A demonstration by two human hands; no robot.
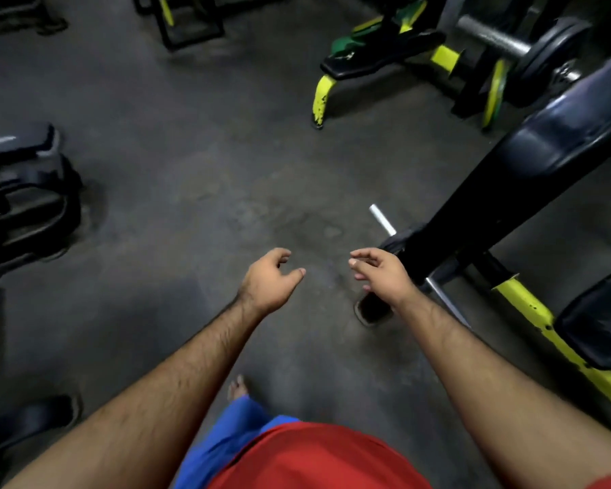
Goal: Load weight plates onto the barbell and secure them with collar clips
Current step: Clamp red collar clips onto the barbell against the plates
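Note:
A silver barbell (382, 220) lies low on the floor at centre right, its bare end pointing up-left. A black plate (399, 243) sits on it, partly hidden behind a black padded bench arm. My left hand (268, 280) hovers over the bare floor with curled, parted fingers, holding nothing. My right hand (381, 273) is just left of the plate, fingers apart and empty. A dark round plate (373, 308) lies on the floor below my right wrist. No collar clip is visible.
A black and yellow bench frame (558, 333) fills the right side. Another loaded bar with dark plates (551, 54) stands at the top right. Stacked black plates (25, 202) sit at the left edge. Grey floor (191, 171) spreads across the middle.

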